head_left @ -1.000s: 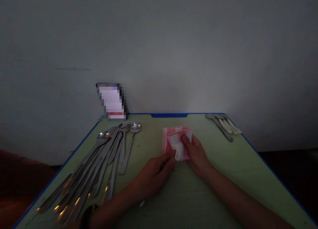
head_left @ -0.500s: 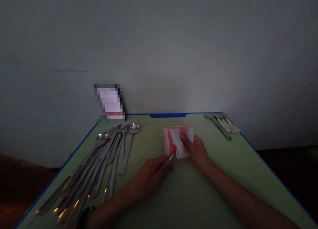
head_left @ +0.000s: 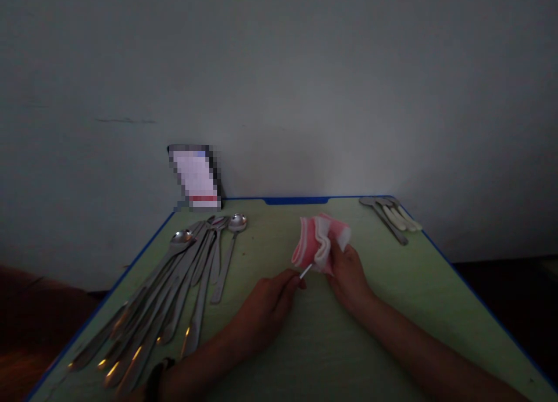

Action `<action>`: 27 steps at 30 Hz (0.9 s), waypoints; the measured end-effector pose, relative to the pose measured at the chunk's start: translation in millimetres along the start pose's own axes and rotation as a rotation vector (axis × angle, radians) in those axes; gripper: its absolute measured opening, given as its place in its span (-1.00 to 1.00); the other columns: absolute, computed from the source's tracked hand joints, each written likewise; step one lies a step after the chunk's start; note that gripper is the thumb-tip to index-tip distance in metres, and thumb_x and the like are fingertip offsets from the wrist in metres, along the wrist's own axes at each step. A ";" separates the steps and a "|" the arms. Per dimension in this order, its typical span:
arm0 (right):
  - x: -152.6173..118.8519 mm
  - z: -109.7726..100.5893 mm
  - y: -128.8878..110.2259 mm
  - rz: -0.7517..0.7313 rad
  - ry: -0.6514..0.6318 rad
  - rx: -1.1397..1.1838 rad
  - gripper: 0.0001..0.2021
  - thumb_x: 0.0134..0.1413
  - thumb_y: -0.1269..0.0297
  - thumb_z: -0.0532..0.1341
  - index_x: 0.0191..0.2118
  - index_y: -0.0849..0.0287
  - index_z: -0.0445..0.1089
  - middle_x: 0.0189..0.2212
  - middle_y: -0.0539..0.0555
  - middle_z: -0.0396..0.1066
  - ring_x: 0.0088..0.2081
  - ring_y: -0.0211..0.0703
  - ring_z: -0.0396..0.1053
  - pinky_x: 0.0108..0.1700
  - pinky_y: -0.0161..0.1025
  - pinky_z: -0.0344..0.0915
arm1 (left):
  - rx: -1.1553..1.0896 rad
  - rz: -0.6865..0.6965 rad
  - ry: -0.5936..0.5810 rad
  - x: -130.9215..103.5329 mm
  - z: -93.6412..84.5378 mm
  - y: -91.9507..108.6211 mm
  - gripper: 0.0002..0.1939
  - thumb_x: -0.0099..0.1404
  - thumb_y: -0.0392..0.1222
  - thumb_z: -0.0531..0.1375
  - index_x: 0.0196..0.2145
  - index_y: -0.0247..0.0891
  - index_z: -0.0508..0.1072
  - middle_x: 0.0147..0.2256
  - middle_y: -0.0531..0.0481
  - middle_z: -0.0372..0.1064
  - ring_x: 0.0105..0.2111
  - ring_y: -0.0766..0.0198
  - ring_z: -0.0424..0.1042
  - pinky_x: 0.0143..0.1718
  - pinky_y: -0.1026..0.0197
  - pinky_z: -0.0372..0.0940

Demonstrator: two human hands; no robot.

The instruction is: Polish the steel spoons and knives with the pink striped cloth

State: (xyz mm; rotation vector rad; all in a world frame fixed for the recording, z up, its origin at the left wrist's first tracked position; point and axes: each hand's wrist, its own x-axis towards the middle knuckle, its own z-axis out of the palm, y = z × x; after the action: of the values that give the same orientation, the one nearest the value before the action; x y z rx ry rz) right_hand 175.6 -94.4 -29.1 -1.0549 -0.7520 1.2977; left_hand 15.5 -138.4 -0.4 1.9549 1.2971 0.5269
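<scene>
My left hand [head_left: 272,300] is closed on the thin metal handle [head_left: 307,271] of a piece of cutlery. Its far end goes into a folded pink-and-white cloth [head_left: 308,245], so I cannot see which kind it is. My right hand [head_left: 349,274] grips the cloth from the right side, with the fabric wrapped around the hidden end. Both hands are just above the middle of the table. To the left of my left hand lies a pile of long metal spoons [head_left: 168,297], and one spoon [head_left: 231,251] lies at the pile's right edge.
At the back right, a dark metal utensil [head_left: 386,222] lies beside several white-handled pieces [head_left: 396,216]. A phone with a blurred screen [head_left: 196,178] leans on the wall [head_left: 305,88] at the back left. The pale green table [head_left: 349,355] has a blue edge.
My right hand has turned and shifted the cloth slightly up and right, bunching it differently. More of the metal handle now shows between the hands. The left hand keeps its grip.
</scene>
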 end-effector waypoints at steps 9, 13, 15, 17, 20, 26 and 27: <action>3.1 -1.3 -2.4 0.005 -0.153 0.027 -0.71 -0.05 0.12 0.22 -0.22 0.18 0.36 -0.37 0.03 0.45 -0.40 -0.23 0.36 -0.33 -0.29 0.25 | 0.028 0.021 -0.017 2.1 0.6 -1.0 -0.64 0.38 -0.10 -0.16 -0.10 -0.22 0.34 -0.34 -0.01 0.44 -0.39 0.26 0.43 -0.32 0.26 0.24; 17.3 -11.2 -4.9 -0.046 -0.072 -0.109 -0.71 -0.15 0.12 0.28 -0.31 0.22 0.39 -0.42 0.05 0.46 -0.45 -0.22 0.35 -0.38 -0.28 0.26 | 0.097 0.005 -0.026 2.7 0.7 -2.4 -0.64 0.38 -0.08 -0.17 -0.12 -0.19 0.35 -0.33 0.00 0.46 -0.38 0.24 0.44 -0.29 0.24 0.25; 23.3 -14.9 -5.5 -0.073 -0.033 -0.098 -0.69 -0.18 0.13 0.31 -0.30 0.22 0.38 -0.40 0.05 0.47 -0.43 -0.21 0.37 -0.34 -0.26 0.28 | 0.135 0.009 -0.037 1.8 0.7 -2.8 -0.65 0.38 -0.07 -0.16 -0.12 -0.18 0.35 -0.32 0.00 0.46 -0.37 0.23 0.45 -0.28 0.23 0.25; 26.6 -16.4 -5.9 -0.066 -0.035 -0.061 -0.68 -0.18 0.14 0.31 -0.27 0.21 0.38 -0.38 0.05 0.47 -0.41 -0.20 0.39 -0.31 -0.25 0.29 | 0.147 0.013 -0.039 0.7 0.5 -2.5 -0.66 0.37 -0.08 -0.15 -0.10 -0.18 0.34 -0.29 -0.01 0.46 -0.34 0.22 0.45 -0.26 0.22 0.26; 26.4 -16.4 -6.9 0.019 -0.103 -0.010 -0.67 -0.16 0.10 0.29 -0.28 0.22 0.39 -0.41 0.06 0.48 -0.41 -0.18 0.40 -0.33 -0.25 0.29 | 0.111 0.004 -0.034 -0.1 -0.2 -1.6 -0.67 0.38 -0.10 -0.16 -0.13 -0.21 0.34 -0.28 -0.01 0.46 -0.32 0.23 0.44 -0.24 0.22 0.26; 20.4 -16.8 -8.4 0.085 -0.257 0.045 -0.66 -0.25 0.19 0.35 -0.28 0.24 0.41 -0.44 0.06 0.49 -0.40 -0.16 0.41 -0.35 -0.25 0.31 | 0.068 0.020 -0.013 1.4 -2.1 -2.4 -0.65 0.37 -0.09 -0.15 -0.14 -0.22 0.36 -0.29 -0.01 0.45 -0.33 0.23 0.43 -0.22 0.21 0.25; 20.2 -16.5 -8.7 0.082 -0.262 0.043 -0.66 -0.25 0.19 0.36 -0.28 0.23 0.41 -0.43 0.06 0.49 -0.40 -0.15 0.42 -0.35 -0.25 0.31 | 0.063 0.023 -0.013 1.6 -2.4 -2.5 -0.64 0.37 -0.08 -0.15 -0.14 -0.22 0.37 -0.31 -0.01 0.45 -0.34 0.23 0.43 -0.22 0.21 0.24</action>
State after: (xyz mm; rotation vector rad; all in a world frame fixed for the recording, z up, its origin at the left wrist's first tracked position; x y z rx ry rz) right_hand 197.1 -77.3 -29.5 -0.8985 -0.8798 1.5359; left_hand 12.9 -135.5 -0.7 2.0239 1.2988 0.4889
